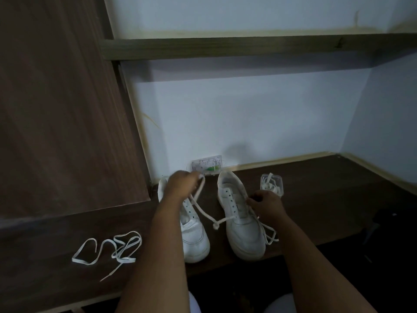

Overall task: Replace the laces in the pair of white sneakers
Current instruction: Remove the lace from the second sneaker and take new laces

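so the step in hand looks like drawing a lace (204,213) out of the right-hand sneaker (242,219), and the way to do it well is to steady the shoe at the eyelets with one hand and pull the free length with the other in a smooth line, easing the small knot (216,225) along so it does not snag; the left hand (180,184) is up over the left-hand sneaker (195,238), its fingers curled and pinching the lace near its end, the strand running down from the fingertips to the knot between the two shoes and on to the right-hand sneaker; the right hand (265,205) rests at that shoe's outer side by the eyelets, fingers bent, seemingly gripping the lace there, though the exact hold is hard to tell; more lace lies looped beside the toe (269,237); a loose lace (112,250) lies on the dark shelf (327,199) well to the left, and a small clear box (272,184) with a coiled lace sits just beyond the right hand.
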Demonstrator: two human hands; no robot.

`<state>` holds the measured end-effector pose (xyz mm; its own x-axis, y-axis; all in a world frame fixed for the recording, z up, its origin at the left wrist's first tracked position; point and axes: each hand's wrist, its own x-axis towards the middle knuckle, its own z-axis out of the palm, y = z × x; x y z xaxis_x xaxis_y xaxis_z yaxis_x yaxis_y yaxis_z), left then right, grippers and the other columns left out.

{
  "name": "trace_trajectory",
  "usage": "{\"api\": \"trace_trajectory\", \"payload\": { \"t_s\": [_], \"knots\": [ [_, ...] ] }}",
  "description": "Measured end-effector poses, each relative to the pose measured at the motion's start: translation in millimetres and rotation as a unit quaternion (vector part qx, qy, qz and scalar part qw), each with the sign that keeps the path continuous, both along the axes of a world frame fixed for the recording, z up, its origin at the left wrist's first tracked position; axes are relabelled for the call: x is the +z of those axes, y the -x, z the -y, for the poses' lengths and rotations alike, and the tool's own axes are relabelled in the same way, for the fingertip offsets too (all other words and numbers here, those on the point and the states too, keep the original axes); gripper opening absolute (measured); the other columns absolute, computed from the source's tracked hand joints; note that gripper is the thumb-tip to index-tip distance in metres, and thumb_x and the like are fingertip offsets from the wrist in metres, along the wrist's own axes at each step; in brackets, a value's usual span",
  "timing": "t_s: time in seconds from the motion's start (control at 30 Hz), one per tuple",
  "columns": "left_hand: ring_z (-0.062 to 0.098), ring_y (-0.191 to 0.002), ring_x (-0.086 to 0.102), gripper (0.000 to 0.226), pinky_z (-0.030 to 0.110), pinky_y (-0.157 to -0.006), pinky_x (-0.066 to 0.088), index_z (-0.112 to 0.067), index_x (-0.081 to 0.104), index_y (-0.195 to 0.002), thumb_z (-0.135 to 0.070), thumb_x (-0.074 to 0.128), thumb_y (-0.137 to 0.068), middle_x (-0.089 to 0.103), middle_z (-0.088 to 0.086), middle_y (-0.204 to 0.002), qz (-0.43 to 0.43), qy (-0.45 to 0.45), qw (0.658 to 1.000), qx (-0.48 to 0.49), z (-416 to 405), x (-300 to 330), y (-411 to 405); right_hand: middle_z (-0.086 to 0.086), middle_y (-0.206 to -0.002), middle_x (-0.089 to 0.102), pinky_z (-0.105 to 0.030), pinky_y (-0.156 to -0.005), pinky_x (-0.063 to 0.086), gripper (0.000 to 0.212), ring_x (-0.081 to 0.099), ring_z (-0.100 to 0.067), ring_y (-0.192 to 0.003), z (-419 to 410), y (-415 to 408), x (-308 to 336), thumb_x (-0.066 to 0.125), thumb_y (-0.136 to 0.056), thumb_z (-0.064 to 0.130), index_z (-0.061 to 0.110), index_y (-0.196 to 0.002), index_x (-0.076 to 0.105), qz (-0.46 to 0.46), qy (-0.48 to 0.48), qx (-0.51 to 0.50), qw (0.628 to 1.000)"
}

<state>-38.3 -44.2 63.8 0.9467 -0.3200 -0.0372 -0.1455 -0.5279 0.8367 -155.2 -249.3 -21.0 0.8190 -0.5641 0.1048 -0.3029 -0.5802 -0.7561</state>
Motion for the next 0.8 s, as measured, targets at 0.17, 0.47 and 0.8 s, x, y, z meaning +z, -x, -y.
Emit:
{"api": "trace_trajectory", "payload": {
  "t_s": [0.17, 0.47, 0.8],
  "knots": [
    [0.027, -0.101, 0.066, 0.035, 0.03, -0.077, 0.051, -0.007, 0.067, -0.106, -0.033, 0.057, -0.085, 0.067, 0.011, -0.107, 0.002, -0.317, 0.942, -0.105, 27, -21, 10, -0.001, -0.094, 0.055, -0.021, -0.069, 0.042, 0.021, 0.054, -0.014, -0.084, -6, -5, 13, 0.064, -0.081, 0.006, 0.027, -0.082, 0.067, 0.038, 0.137, 0.04, 0.989],
    [0.026, -0.103, 0.065, 0.044, 0.03, -0.071, 0.049, -0.006, 0.061, -0.121, -0.041, 0.049, -0.096, 0.065, 0.012, -0.114, 0.02, -0.229, 0.97, -0.08, 77, -67, 42, -0.003, -0.099, 0.047, -0.028, -0.085, 0.043, 0.014, 0.051, -0.024, -0.098, -13, -1, 9, 0.07, -0.08, 0.03, 0.03, -0.093, 0.074, -0.116, 0.191, 0.149, 0.963],
    [0.03, -0.075, 0.067, 0.02, 0.033, -0.062, 0.05, 0.001, 0.06, -0.081, -0.009, 0.05, -0.094, 0.062, 0.014, -0.072, -0.126, -0.128, 0.975, -0.129, 66, -58, 34, -0.007, -0.127, 0.039, -0.033, -0.103, 0.026, 0.031, 0.035, -0.025, -0.122, -17, -5, 13, 0.047, -0.098, 0.03, 0.02, -0.124, 0.06, -0.196, 0.266, 0.235, 0.914]
  ]
}}
